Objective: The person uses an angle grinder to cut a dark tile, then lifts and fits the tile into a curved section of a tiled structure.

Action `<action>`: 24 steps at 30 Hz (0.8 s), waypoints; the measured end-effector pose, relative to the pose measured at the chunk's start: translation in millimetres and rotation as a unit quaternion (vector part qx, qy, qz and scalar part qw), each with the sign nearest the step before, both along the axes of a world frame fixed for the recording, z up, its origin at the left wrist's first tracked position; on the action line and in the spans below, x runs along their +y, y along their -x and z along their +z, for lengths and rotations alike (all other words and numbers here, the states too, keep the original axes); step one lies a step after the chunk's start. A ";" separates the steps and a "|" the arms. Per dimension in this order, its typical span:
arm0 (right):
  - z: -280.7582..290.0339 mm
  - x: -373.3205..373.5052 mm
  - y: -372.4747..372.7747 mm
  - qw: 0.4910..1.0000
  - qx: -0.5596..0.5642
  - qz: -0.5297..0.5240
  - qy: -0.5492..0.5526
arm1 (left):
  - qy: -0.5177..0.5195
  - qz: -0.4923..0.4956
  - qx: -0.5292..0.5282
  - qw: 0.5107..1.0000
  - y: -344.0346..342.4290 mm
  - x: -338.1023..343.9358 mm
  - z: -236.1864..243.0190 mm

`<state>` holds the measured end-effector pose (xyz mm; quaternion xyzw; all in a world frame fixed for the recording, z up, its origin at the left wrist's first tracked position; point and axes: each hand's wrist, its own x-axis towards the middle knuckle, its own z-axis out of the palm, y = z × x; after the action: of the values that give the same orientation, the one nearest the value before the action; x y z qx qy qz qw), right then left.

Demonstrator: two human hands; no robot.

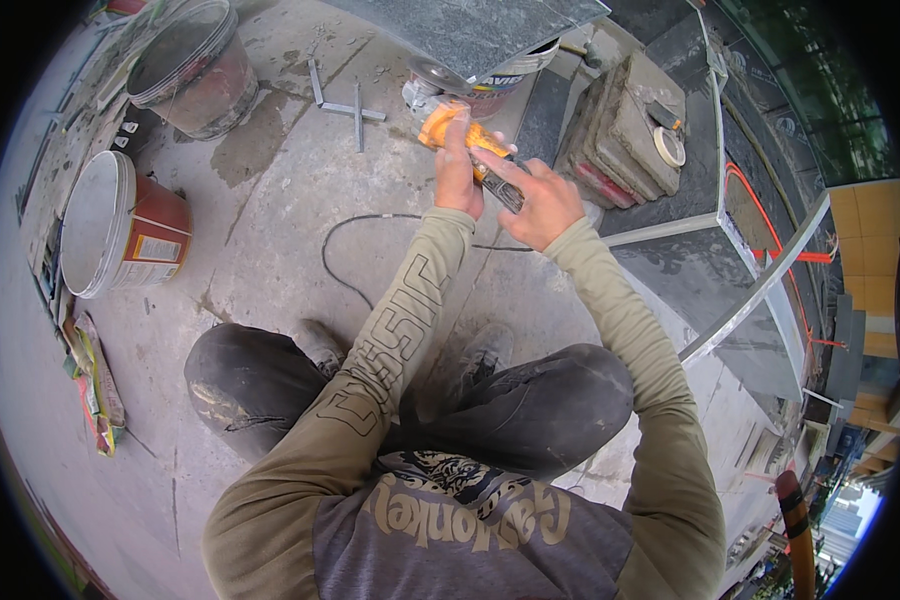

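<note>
The fingers of my left hand wrap the yellow grinder; my right hand's close round its rear. It sits by the dark slab, at its near corner. I'm seemingly working that edge; continuing calls for steady pressure.

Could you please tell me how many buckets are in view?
3: a dusty bucket at the upper left, a red-and-white bucket at the left, and a third bucket beyond the orange grinder, partly hidden by the grey slab. Others may be hidden.
</note>
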<state>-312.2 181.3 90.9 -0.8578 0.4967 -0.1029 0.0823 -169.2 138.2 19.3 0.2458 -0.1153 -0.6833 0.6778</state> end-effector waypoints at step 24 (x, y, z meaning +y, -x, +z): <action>16.4 -16.2 -26.7 0.995 0.068 -0.013 -0.070 | 0.009 0.017 0.031 0.999 -16.0 -17.5 0.4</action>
<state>-285.5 165.1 107.4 -0.8484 0.5184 -0.0105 0.1066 -153.2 120.7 19.8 0.2203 -0.0964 -0.6782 0.6945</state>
